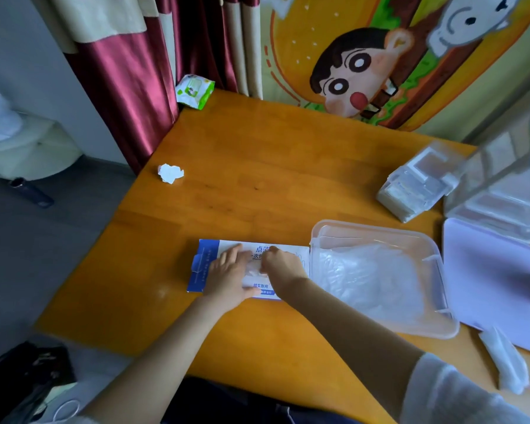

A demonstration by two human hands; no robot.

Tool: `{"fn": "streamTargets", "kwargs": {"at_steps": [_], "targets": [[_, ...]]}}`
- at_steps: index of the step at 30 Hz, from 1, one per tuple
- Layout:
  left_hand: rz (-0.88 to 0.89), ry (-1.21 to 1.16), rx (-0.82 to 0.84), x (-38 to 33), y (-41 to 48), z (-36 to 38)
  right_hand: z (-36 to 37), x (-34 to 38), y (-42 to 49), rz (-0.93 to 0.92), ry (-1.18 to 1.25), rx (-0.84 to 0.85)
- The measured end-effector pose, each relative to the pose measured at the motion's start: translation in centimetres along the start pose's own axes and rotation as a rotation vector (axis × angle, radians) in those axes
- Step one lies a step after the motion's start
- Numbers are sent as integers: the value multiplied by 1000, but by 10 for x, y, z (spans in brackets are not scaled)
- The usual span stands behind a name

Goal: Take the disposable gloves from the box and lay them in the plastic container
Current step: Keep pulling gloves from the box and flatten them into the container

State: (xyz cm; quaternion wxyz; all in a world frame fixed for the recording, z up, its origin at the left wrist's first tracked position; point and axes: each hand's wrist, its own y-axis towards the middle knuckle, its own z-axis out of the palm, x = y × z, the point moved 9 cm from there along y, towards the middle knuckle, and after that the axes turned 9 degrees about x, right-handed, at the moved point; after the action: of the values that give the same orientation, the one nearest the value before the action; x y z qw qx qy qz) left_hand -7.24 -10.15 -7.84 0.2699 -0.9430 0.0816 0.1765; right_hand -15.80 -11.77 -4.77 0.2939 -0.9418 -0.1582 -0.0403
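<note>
Head view looks down on a wooden surface [257, 185] where both hands meet over a blue-and-white box [202, 264] lying flat. The left hand [230, 275] lies on top of the box, its fingers [231, 252] straight and slightly spread, pressing the cardboard down. The right hand [280, 264] is touching it on the right. Its fingers [271, 250] are curled together and pinch a thin clear glove [253, 270] at the box's opening, directly between the two sets of fingers.

Just to the right of the right fingers, touching the end of the box, sits the plastic container [380, 229], open and clear with rounded corners. A crumpled heap of clear gloves [371, 276] already lies inside it. Further right of the fingers, a pale lilac lid [487, 276] lies flat beside the container, and a folded white plastic piece [505, 362] rests near its lower corner.

Beyond the fingers and to the right stands a clear lidded case [416, 185]. Well beyond the left fingers, a crumpled white paper [170, 173] lies near the surface's left edge, and a green-and-white wipes pack [195, 91] sits at the far corner against a red curtain [129, 87].
</note>
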Motion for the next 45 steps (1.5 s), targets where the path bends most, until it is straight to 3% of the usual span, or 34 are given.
{"fn": "streamTargets", "kwargs": {"at_steps": [8, 14, 18, 22, 28, 32, 37, 40, 45], "targets": [[-22, 21, -3, 0, 2, 1, -18, -26, -17, 46, 169, -123], [-37, 15, -2, 0, 2, 1, -4, -21, -8, 49, 224, -50], [-41, 23, 6, 0, 1, 2, -15, -29, -13, 52, 278, -105], [-41, 41, 3, 0, -1, 5, -48, -39, -29, 32, 318, -237], [-55, 54, 32, 0, 0, 6, -141, -77, -78, 17, 319, -614], [-27, -25, 48, -8, 1, -7, -141, -91, -96, 49, 304, -585], [123, -379, -280, -53, -17, -76, -125, -99, -115, 81, 271, -526], [275, -480, -224, -100, -29, -96, -121, -94, -123, 25, 317, -511], [369, -539, -158, -138, -27, -101, -124, -84, -129, -208, 511, -492]]}}
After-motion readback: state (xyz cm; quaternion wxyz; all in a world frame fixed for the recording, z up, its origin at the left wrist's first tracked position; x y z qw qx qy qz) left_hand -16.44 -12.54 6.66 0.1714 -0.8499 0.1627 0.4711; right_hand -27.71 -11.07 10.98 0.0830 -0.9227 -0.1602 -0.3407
